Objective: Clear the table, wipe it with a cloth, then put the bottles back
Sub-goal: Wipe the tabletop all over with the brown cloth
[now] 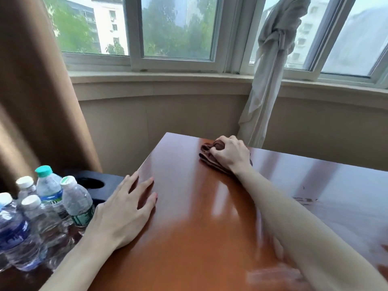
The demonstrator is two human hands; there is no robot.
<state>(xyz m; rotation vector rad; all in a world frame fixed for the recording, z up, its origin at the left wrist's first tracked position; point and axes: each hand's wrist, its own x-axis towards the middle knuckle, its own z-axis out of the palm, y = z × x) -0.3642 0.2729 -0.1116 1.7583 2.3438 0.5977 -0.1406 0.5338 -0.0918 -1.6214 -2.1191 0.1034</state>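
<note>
A glossy reddish-brown table [189,206] fills the lower middle and right of the head view. My right hand [230,153] grips a crumpled brown cloth [207,153] near the table's far edge. My left hand [123,208] rests flat on the table's left edge with fingers spread. Several clear plastic water bottles [48,204] stand together on a dark side surface to the left of the table, apart from both hands.
The dark side surface [111,183] has a round hole [92,182] behind the bottles. A brown curtain [31,91] hangs at the left. A knotted white curtain [270,70] hangs past the table's far edge. Windows and a sill run along the back wall.
</note>
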